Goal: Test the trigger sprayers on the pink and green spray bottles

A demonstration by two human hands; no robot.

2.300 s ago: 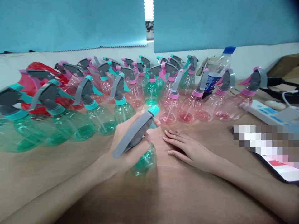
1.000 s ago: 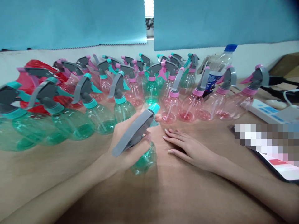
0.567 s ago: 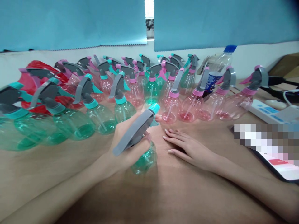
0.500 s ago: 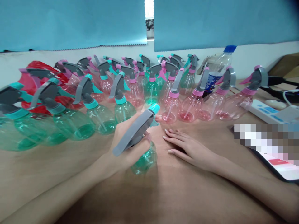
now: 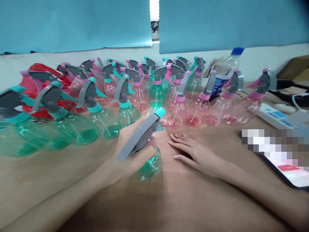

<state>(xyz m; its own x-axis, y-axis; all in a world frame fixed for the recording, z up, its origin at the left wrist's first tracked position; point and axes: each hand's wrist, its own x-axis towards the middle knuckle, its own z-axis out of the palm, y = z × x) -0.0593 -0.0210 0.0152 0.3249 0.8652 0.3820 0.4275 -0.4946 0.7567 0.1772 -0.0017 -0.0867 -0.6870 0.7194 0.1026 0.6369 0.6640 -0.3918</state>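
My left hand [image 5: 127, 153] is wrapped round the neck of a green spray bottle [image 5: 150, 167] with a grey head and a turquoise nozzle, which points away and to the right. The fingers hide the collar and most of the trigger. To the right, my right hand [image 5: 193, 149] lies palm down on the table [image 5: 193, 203], fingers stretched out, holding nothing. Just beyond it stands a pink spray bottle [image 5: 177, 117]. Past the left hand is another green spray bottle [image 5: 129, 114] with a turquoise collar.
Several green spray bottles [image 5: 84, 130] line the left, and several pink spray bottles [image 5: 196, 112] the right. More stand behind, near a red plastic bag [image 5: 41, 69]. A drink bottle [image 5: 220, 85], a power strip [image 5: 275, 116] and a phone [image 5: 289, 174] are on the right.
Both hands and the spray bottle keep the same place and pose. Only the whole view has shifted very slightly up and down.
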